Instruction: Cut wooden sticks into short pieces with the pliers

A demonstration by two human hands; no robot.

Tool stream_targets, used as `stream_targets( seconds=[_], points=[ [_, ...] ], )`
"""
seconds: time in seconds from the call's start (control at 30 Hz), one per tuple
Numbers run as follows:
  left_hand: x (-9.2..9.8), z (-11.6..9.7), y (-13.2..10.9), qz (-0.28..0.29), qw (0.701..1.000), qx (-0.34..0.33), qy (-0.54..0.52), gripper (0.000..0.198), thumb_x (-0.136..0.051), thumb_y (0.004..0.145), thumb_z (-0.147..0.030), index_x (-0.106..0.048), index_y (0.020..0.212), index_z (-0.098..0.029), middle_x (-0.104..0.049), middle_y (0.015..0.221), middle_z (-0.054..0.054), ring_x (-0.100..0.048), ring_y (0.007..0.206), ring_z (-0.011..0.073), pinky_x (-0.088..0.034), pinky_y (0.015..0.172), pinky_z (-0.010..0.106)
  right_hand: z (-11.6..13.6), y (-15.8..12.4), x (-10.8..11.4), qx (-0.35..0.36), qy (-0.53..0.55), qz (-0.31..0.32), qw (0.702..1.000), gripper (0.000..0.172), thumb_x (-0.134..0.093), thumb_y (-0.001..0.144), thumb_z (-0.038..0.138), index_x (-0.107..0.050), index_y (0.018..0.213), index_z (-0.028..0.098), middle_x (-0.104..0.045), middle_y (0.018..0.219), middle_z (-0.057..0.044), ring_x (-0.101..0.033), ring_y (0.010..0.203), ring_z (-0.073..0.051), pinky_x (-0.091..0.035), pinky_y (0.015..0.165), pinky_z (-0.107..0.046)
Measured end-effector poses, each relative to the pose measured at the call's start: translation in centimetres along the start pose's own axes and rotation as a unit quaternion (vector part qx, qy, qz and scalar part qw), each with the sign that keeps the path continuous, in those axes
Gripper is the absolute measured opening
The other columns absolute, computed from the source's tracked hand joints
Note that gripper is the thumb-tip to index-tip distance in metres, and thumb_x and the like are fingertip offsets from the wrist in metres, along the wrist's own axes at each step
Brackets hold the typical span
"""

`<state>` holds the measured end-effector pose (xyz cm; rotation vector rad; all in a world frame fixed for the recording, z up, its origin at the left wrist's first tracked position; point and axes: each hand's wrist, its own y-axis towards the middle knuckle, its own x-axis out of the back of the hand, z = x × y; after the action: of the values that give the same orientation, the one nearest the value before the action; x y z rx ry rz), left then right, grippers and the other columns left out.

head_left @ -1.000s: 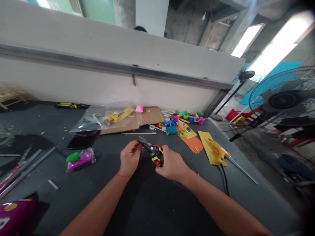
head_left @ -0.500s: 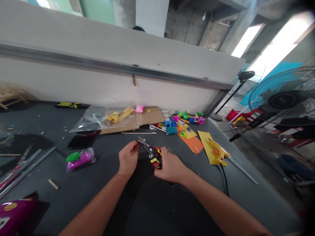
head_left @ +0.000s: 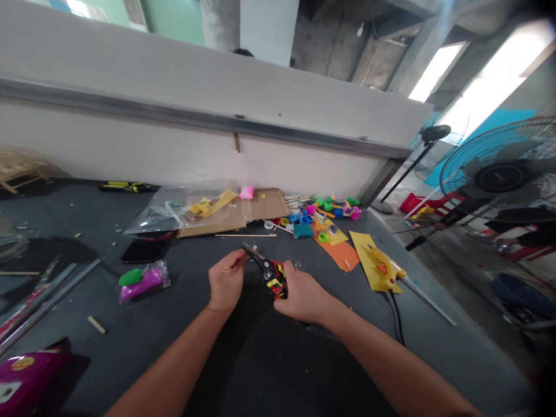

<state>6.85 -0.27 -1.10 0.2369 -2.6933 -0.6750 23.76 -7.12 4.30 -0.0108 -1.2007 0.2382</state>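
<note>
Pair of tin snips (head_left: pixel 264 265) with black jaws and red, yellow and black handles sits between my hands, above the dark work table (head_left: pixel 204 370). My right hand (head_left: pixel 302 298) is closed around the handles, partly hiding them. My left hand (head_left: pixel 226 282) pinches near the jaws, its fingertips against the metal. Anything small between those fingers is too small to tell. A clear bag (head_left: pixel 143 282) holding pink and green clay lies left of my left hand.
Cardboard (head_left: pixel 269 204), coloured plastic parts (head_left: pixel 330 211) and a yellow sheet (head_left: pixel 373 263) lie along the far side of the table. A black phone (head_left: pixel 143 252) and metal rods (head_left: pixel 43 307) are on the left. A standing fan (head_left: pixel 499 174) is beyond the right table edge.
Both hands have shifted only slightly. The snips' handles sit a little lower and more hidden behind my right hand.
</note>
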Motion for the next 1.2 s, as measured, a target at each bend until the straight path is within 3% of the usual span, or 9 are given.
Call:
stream_targets(
  seconds=[0.67, 0.97, 1.07, 1.2],
  points=[
    [0.2, 0.0, 0.1, 0.009, 1.000, -0.005, 0.000, 0.017, -0.052, 0.077, -0.022, -0.069, 0.081, -0.020, -0.071, 0.079, 0.000, -0.064, 0.072, 0.0149, -0.049, 0.068, 0.023, -0.2, 0.0, -0.1, 0.012, -0.005, 0.001, 1.000, 0.042, -0.053, 0.067, 0.037, -0.036, 0.100, 0.017, -0.059, 0.083, -0.008, -0.058, 0.070, -0.022, -0.032, 0.055, -0.027],
    [-0.1, -0.4, 0.0, 0.018, 1.000, 0.015, -0.021, 0.017, -0.053, 0.078, -0.028, -0.067, 0.084, -0.019, -0.071, 0.078, 0.001, -0.065, 0.072, 0.0155, -0.051, 0.070, 0.026, -0.5, 0.4, -0.7, 0.008, 0.087, -0.001, 0.996, 0.031, -0.052, 0.069, 0.027, -0.037, 0.095, 0.018, -0.058, 0.076, -0.005, -0.056, 0.065, -0.018, -0.031, 0.053, -0.024],
    [-0.2, -0.8, 0.0, 0.043, 0.996, 0.036, -0.062, 0.019, -0.051, 0.081, -0.029, -0.066, 0.087, -0.019, -0.071, 0.080, 0.002, -0.065, 0.075, 0.0155, -0.051, 0.074, 0.027, -0.6, 0.7, -0.5, -0.018, 0.150, -0.004, 0.989, 0.029, -0.053, 0.070, 0.026, -0.039, 0.093, 0.019, -0.059, 0.082, -0.004, -0.056, 0.069, -0.016, -0.033, 0.056, -0.023],
    [-0.2, -0.9, 0.0, 0.046, 0.993, 0.047, -0.101, 0.022, -0.050, 0.082, -0.031, -0.064, 0.094, -0.018, -0.070, 0.080, 0.003, -0.066, 0.074, 0.0156, -0.051, 0.074, 0.028, -0.9, 1.0, -0.3, -0.050, 0.153, -0.015, 0.987, 0.030, -0.056, 0.069, 0.027, -0.040, 0.093, 0.019, -0.060, 0.083, -0.003, -0.056, 0.073, -0.017, -0.034, 0.059, -0.024]
  ],
)
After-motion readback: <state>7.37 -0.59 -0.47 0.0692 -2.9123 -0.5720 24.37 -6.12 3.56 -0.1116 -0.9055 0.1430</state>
